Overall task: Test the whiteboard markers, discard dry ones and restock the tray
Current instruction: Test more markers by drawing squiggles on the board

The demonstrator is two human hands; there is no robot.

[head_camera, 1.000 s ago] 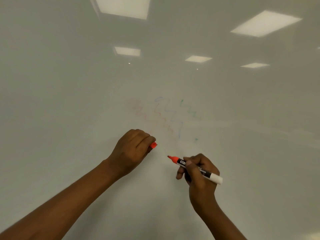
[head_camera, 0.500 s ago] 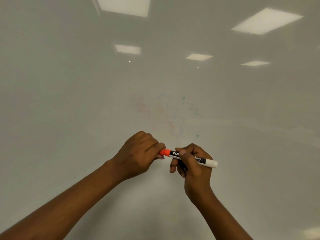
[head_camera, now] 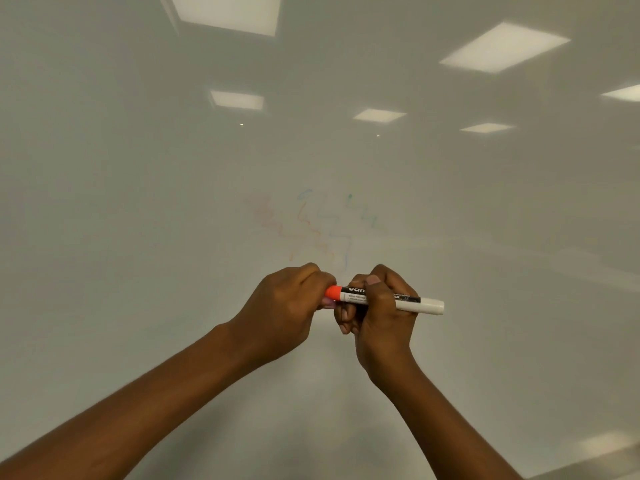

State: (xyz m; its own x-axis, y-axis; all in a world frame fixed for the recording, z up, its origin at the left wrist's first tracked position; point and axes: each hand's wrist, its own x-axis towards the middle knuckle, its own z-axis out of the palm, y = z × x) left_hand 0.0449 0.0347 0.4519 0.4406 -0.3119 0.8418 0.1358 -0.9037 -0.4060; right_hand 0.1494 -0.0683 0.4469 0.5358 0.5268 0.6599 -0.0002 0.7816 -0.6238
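An orange whiteboard marker (head_camera: 408, 301) with a white and black barrel lies level in front of the whiteboard (head_camera: 138, 237). My right hand (head_camera: 379, 313) grips its barrel near the middle. My left hand (head_camera: 287, 306) grips the orange cap (head_camera: 333, 292), which sits on the marker's left end. Most of the cap is hidden inside my left fingers. The two hands touch each other around the marker.
Faint red, orange, blue and green test squiggles (head_camera: 311, 226) mark the board just above my hands. Ceiling lights (head_camera: 502, 46) reflect in the glossy board surface. No tray is in view.
My hands came together. The bare orange tip that pointed left has gone into the cap that my left hand held apart from it a second ago.
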